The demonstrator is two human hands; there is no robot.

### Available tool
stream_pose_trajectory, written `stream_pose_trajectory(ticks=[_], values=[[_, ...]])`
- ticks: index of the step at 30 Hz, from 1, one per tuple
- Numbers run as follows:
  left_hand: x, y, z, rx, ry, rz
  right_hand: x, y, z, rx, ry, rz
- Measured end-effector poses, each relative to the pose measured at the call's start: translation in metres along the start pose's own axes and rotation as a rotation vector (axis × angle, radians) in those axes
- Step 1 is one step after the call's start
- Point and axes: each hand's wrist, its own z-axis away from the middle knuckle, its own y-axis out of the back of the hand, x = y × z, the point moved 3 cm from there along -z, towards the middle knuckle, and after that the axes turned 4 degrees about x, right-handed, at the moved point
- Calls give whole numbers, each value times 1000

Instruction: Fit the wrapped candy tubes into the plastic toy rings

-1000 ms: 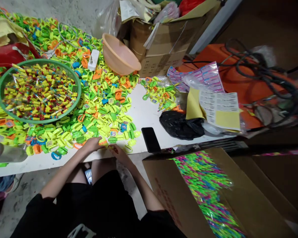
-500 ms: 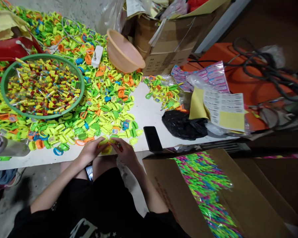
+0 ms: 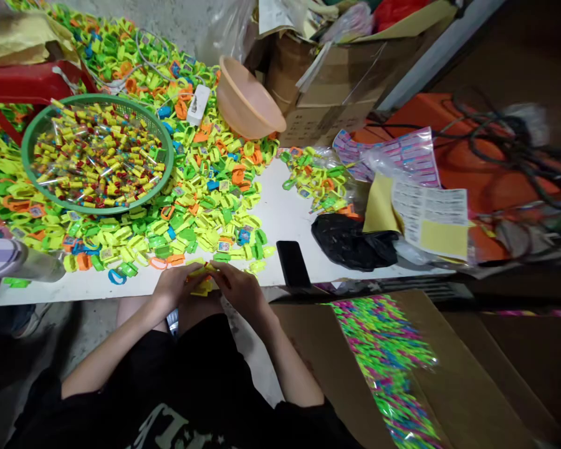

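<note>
At the table's front edge, my left hand (image 3: 175,285) is closed around a yellow plastic toy watch (image 3: 202,289), part of which hangs below the fingers. My right hand (image 3: 240,288) meets it from the other side, its fingertips pinched on a small yellow-and-red piece (image 3: 208,266); the fingers cover most of it. Just beyond lies a wide heap of toy watches (image 3: 201,218) in yellow, green, orange and blue. A green basket (image 3: 169,156) at the left holds many small yellow-and-red tubes (image 3: 103,156).
Right of my hands a black phone (image 3: 293,264) lies on the white table (image 3: 273,199). Beyond are a black plastic bag (image 3: 350,243), label sheets (image 3: 430,212) and a tilted peach bowl (image 3: 247,103). A lidded bottle (image 3: 23,260) lies left. A carton (image 3: 327,349) with colourful bagged pieces (image 3: 388,355) stands below.
The view has shifted slightly, so the table's things sit further right. My hands stay together at the edge; the right fingertips have come closer to the left hand's.
</note>
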Motion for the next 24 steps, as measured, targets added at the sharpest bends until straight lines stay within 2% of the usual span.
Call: stream_pose_trajectory(ticks=[5,10,16,19,24], values=[[-7,-5,5,18,45,-37,-12,1,-3,-197,3,228],[-14,-10,6,41,35,-59,-17,2,-7,-372,-6,308],[-26,-26,1,67,53,-1,-13,-4,-8,-441,-26,354],[-30,-28,-2,18,110,-32,-7,-12,-7,-469,-6,408],[-26,-23,-6,-107,39,-68,-1,-21,-10,-454,192,538]])
